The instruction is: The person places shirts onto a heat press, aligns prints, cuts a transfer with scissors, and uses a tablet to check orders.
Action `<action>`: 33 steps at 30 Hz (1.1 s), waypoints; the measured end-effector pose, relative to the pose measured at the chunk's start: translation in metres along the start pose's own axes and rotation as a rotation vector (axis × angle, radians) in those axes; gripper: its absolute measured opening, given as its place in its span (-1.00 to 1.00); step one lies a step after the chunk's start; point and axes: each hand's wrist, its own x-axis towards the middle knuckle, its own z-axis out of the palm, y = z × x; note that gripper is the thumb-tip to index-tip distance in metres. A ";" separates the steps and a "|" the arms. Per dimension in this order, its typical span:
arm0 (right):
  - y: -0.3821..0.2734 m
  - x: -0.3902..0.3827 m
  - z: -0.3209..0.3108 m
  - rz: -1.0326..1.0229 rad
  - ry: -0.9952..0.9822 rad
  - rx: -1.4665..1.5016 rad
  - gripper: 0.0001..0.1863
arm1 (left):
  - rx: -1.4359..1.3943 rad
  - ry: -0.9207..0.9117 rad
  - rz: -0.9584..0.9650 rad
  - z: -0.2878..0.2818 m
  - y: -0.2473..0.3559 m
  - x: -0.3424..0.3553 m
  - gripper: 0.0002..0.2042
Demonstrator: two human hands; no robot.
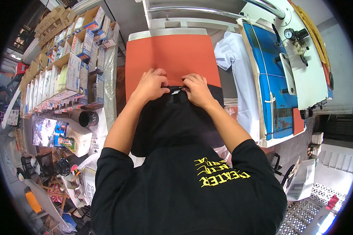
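Note:
A black T-shirt is laid over an orange-red flat pad, its neckline toward the middle of the pad. At the left side of the collar, my left hand pinches the fabric with bent fingers. My right hand grips the collar's right side. Between the two hands a small pale neck label shows inside the collar. Beyond my fingers the pad's far half is bare. The shirt's lower part runs back toward my body and is partly hidden there.
A white garment hangs along the pad's right side. Past it stand a blue panel tied with cord and a pressure gauge. Open cartons of packets fill the left. A dark mug stands below them. A metal bar crosses behind.

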 end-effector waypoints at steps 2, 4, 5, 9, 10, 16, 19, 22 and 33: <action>0.000 -0.001 -0.001 0.025 -0.022 0.031 -0.83 | -0.028 -0.004 0.051 0.007 -0.004 -0.005 -0.86; -0.001 0.000 -0.001 0.048 -0.037 0.047 -0.84 | -0.127 -0.082 -0.083 0.005 0.000 -0.005 -0.86; -0.001 0.001 -0.001 0.057 -0.044 0.046 -0.85 | -0.147 -0.122 -0.191 0.004 0.003 -0.006 -0.86; -0.003 -0.002 0.002 0.072 -0.034 0.049 -0.89 | -0.154 -0.136 -0.404 0.001 0.019 -0.011 -0.89; -0.004 -0.003 0.002 0.069 -0.019 0.056 -0.90 | -0.177 -0.102 -0.404 0.002 0.020 -0.014 -0.89; -0.005 -0.006 0.002 0.085 -0.017 0.012 -0.91 | -0.209 -0.057 -0.455 0.013 0.020 -0.021 -0.86; -0.008 -0.005 0.002 0.158 -0.012 -0.085 -0.90 | -0.085 -0.045 -0.458 0.015 0.025 -0.021 -0.80; -0.018 -0.009 0.004 0.247 0.138 -0.209 -0.85 | 0.135 0.051 -0.288 0.019 0.026 -0.027 -0.76; -0.038 -0.031 0.020 0.128 0.067 -0.279 -0.64 | 0.215 -0.216 -0.260 -0.011 0.052 -0.056 -0.19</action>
